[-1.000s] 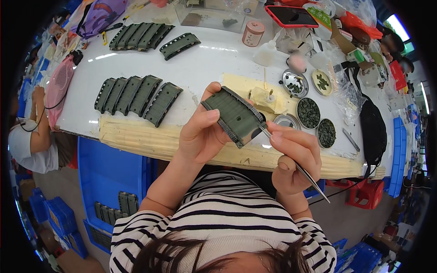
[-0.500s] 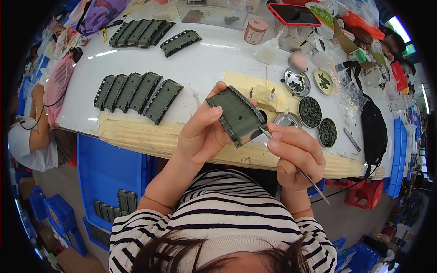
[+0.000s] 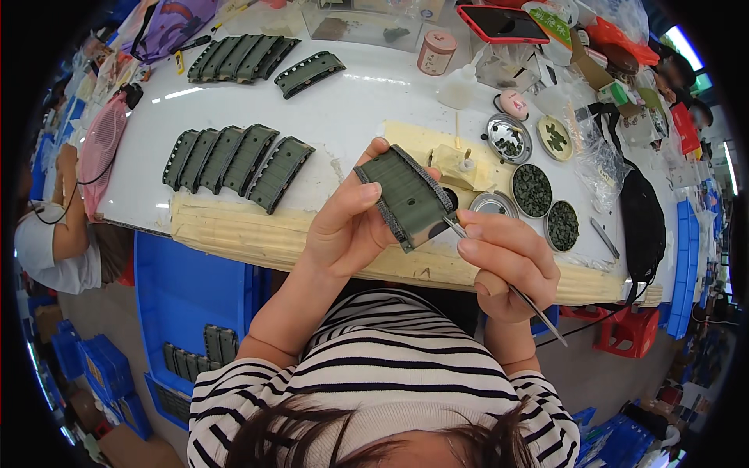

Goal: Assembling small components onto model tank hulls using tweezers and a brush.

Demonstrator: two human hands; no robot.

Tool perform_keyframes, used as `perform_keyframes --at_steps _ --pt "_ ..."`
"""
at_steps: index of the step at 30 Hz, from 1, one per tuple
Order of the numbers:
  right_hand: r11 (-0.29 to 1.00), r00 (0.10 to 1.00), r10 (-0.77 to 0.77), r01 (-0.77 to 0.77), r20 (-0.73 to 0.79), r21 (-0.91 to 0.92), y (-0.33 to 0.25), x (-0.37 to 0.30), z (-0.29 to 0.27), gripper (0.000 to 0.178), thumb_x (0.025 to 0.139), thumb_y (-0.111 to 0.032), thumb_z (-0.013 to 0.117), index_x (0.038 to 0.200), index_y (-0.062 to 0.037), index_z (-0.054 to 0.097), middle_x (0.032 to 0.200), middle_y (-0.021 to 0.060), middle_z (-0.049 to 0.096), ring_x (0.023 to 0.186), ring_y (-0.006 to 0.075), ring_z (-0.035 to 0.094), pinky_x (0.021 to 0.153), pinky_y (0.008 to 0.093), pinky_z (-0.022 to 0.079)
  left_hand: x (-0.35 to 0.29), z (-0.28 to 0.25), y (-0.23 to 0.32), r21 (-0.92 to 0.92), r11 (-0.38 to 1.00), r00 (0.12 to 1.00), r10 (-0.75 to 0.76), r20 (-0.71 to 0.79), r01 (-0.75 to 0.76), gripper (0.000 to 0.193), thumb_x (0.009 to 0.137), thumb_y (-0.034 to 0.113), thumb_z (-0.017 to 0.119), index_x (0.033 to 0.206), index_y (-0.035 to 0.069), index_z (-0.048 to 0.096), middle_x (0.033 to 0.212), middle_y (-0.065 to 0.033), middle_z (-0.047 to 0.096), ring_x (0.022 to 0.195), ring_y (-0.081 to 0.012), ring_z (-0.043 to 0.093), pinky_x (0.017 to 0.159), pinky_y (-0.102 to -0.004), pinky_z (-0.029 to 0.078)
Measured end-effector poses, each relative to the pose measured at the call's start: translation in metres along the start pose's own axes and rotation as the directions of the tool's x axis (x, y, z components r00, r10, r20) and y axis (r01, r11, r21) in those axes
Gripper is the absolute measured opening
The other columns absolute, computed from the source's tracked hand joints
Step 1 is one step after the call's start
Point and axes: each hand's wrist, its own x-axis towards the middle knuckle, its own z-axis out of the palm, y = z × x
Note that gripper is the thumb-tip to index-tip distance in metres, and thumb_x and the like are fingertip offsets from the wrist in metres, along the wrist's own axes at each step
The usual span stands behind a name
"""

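Observation:
My left hand [image 3: 342,222] is closed around a curved dark-green ribbed panel [image 3: 407,196], thumb on its face. Bumpy dark trim runs along its long edges, and a small hole shows near its middle. My right hand [image 3: 515,265] pinches a pair of metal tweezers [image 3: 540,314], their tip touching the panel's right edge. Whether the tip grips a small piece cannot be made out. Beyond the hands are round tins of small dark-green pieces [image 3: 532,189] and a yellowish block [image 3: 456,166] on a yellow sheet.
Rows of similar panels [image 3: 226,160] lie left on the white table [image 3: 343,117]. Another tool [image 3: 605,238] lies right. A black bag [image 3: 641,226] hangs at the right edge. A phone [image 3: 503,25] and a pink jar [image 3: 437,53] stand behind. A blue crate [image 3: 191,273] sits lower left.
The tweezers' rear end and my right hand have shifted slightly to the right. My left hand and the panel stay almost still.

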Motion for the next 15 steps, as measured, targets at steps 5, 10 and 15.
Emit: perform_keyframes --at_steps 5,10,15 --pt "0.999 0.999 0.032 -0.032 0.011 0.041 -0.005 0.0 -0.001 0.033 0.069 -0.014 0.076 0.099 -0.0024 0.069 0.094 0.0121 0.066 0.09 0.0272 0.067 0.074 0.0311 0.056 0.0 -0.001 0.002 -0.02 1.0 1.0 -0.004 0.018 0.005 0.049 0.087 0.015 0.055 0.132 0.016 0.035 0.131 -0.0283 0.044 0.119 -0.0364 0.051 0.098 -0.0486 0.048" --pt "0.988 0.995 0.078 -0.068 -0.066 0.135 -0.008 -0.001 0.001 0.03 0.08 -0.022 0.07 0.103 -0.0027 0.067 0.095 0.0123 0.066 0.09 0.0265 0.067 0.074 0.0307 0.055 -0.003 -0.001 0.002 -0.379 0.915 0.99 -0.132 0.051 0.141 0.037 0.096 0.027 0.051 0.127 0.009 0.043 0.13 -0.0262 0.045 0.109 -0.0313 0.06 0.091 -0.0408 0.055" --pt "0.995 0.989 0.078 -0.07 -0.126 0.067 -0.003 -0.004 -0.002 0.033 0.091 -0.034 0.059 0.101 -0.0032 0.066 0.095 0.0136 0.066 0.083 0.023 0.066 0.069 0.0279 0.051 0.0 0.013 -0.001 -0.509 0.854 0.98 -0.176 -0.09 0.107 0.054 0.096 0.043 0.049 0.123 -0.004 0.046 0.122 -0.0244 0.05 0.094 -0.0236 0.067 0.086 -0.0335 0.058"
